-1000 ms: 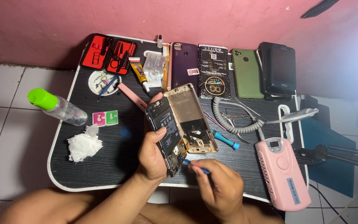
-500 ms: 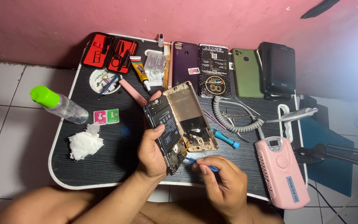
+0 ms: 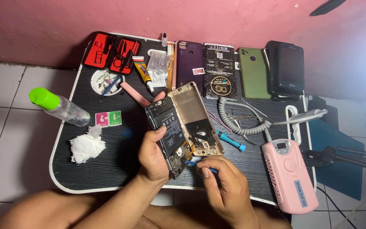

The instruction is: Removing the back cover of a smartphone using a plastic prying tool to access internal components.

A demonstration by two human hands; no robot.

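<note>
Left hand (image 3: 152, 154) is wrapped around an opened-up smartphone (image 3: 169, 135), thumb on the battery, gold back cover (image 3: 195, 118) swung open beside it. Right hand (image 3: 225, 186) pinches a blue pry tool (image 3: 201, 164) right at the phone's bottom edge. The phone's held over the black table (image 3: 106, 165), with a pink device (image 3: 290, 174) off to its right and a crumpled tissue (image 3: 85, 146) to its left.

Left hand (image 3: 152, 153) raised, fingers curled in a grip, thumb pressed across the front. Right hand (image 3: 225, 188) lower, fingertips pinched together, knuckles up.
</note>
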